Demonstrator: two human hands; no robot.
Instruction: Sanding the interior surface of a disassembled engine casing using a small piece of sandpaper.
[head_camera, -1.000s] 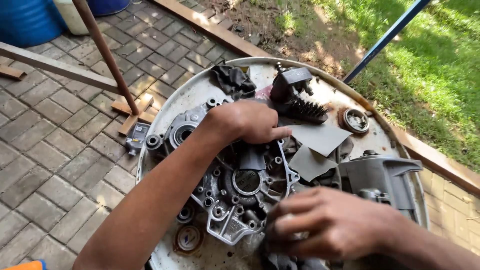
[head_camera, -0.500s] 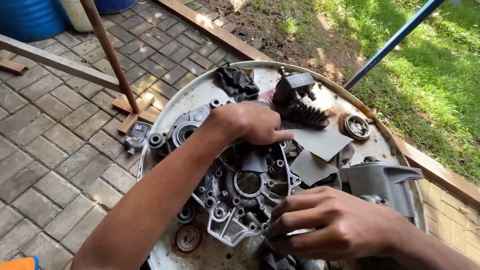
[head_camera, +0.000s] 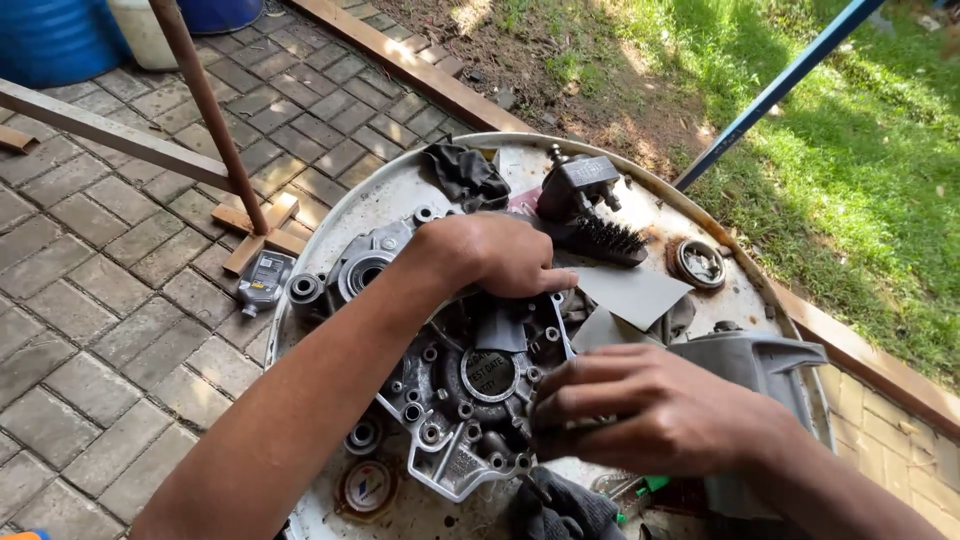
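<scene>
1. right hand (head_camera: 655, 415) nearest the camera, palm down, fingers (head_camera: 575, 392) curled together and pressing on the right edge of the engine case (head_camera: 455, 385); whether they pinch anything underneath cannot be told.
2. dark cloth (head_camera: 560, 510) lies at the bottom edge, just below the right hand.
3. round cap (head_camera: 367, 487) with a red, white and blue label sits on the tray below the case's left corner.
4. engine case, grey cast metal with bolt holes and a round centre opening, lies flat in the middle of the round metal tray (head_camera: 330, 220).
5. left hand (head_camera: 490, 255) rests on the case's upper part, fingers (head_camera: 545, 280) close together and flat, clamped on nothing visible.
6. grey moulded housing (head_camera: 760, 365) stands just right of the right hand.
7. grey sheet (head_camera: 635, 292) lies flat between the left hand and the housing.
8. wire brush (head_camera: 605, 238) and a dark metal block (head_camera: 580, 185) sit beyond the left hand, touching.
9. round bearing part (head_camera: 697, 263) is right of the brush.
10. black rag (head_camera: 465, 175) is at the tray's far rim.
11. small grey bottle (head_camera: 262, 282) with a dark label lies on the paving, just left of the tray.
12. blue barrel (head_camera: 55, 40) stands far left; grass is far right.
</scene>
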